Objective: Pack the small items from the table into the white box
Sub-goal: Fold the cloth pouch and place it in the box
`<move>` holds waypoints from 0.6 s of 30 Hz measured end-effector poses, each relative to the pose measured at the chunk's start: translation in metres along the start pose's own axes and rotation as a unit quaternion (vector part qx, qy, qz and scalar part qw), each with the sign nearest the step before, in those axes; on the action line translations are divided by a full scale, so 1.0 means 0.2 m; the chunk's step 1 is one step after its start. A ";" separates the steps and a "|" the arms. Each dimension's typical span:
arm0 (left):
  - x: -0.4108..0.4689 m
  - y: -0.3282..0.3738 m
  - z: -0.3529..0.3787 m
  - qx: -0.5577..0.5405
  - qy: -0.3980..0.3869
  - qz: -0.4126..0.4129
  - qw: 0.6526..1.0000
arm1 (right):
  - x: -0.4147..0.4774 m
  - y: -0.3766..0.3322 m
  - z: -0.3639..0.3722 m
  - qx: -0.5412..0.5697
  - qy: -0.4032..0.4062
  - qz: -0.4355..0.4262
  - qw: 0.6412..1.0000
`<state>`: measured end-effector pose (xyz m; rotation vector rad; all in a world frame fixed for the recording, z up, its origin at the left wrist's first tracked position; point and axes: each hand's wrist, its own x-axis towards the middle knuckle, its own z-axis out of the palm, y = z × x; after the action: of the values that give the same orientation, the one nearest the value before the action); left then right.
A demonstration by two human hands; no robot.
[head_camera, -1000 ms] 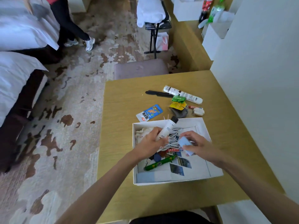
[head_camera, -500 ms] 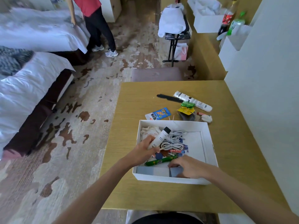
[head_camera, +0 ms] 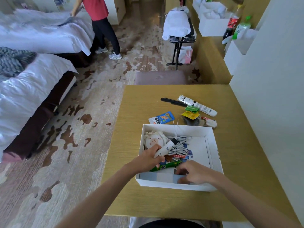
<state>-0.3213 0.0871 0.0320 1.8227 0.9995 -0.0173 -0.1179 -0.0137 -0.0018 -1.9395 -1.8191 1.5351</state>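
Observation:
The white box (head_camera: 212,142) sits open on the wooden table (head_camera: 141,104). My left hand (head_camera: 149,157) grips a white tube with a black cap (head_camera: 167,148) inside the box. My right hand (head_camera: 192,173) presses a pale blue flat piece (head_camera: 176,177) against the box's near wall. In the box lie a coiled white cable (head_camera: 180,146), a small cloth pouch (head_camera: 153,139), a green packet (head_camera: 166,166) and flat cards. Beyond the box on the table are a blue snack packet (head_camera: 162,118), a black comb (head_camera: 172,102), a long white tube (head_camera: 197,105), green and yellow sachets (head_camera: 190,111) and a small white item (head_camera: 211,123).
A white wall (head_camera: 271,96) borders the table on the right. A padded stool (head_camera: 160,78) stands at the far edge. Two beds (head_camera: 24,89) are on the left, with a person in a red top (head_camera: 98,9) at the far one. A luggage rack (head_camera: 178,35) stands beyond.
My right hand carried the pale blue piece from the box's middle down to its near wall. My left hand keeps hold of the white tube. The view tilted up.

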 end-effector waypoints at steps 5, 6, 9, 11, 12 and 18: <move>0.04 0.02 0.03 0.064 -0.043 0.015 0.997 | -0.03 0.02 -0.09 0.075 0.028 0.024 0.997; 0.05 0.02 0.03 0.081 -0.047 0.025 0.995 | -0.04 0.03 -0.11 0.098 0.062 0.031 0.993; 0.07 0.01 0.05 0.157 -0.054 0.054 0.985 | -0.05 0.04 -0.15 0.207 0.119 0.042 0.970; 0.09 0.00 0.06 0.212 -0.059 0.064 0.973 | -0.04 0.04 -0.15 0.204 0.124 0.038 0.970; 0.10 0.00 0.07 0.237 -0.058 0.064 0.968 | -0.03 0.04 -0.15 0.183 0.122 0.036 0.975; 0.15 -0.05 0.07 0.357 0.004 0.082 0.930 | 0.04 0.04 -0.13 0.107 0.146 0.043 0.982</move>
<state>-0.3021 0.0964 0.0042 2.5665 0.9038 -0.3077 -0.0963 0.0053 0.0016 -2.0338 -1.4096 1.3188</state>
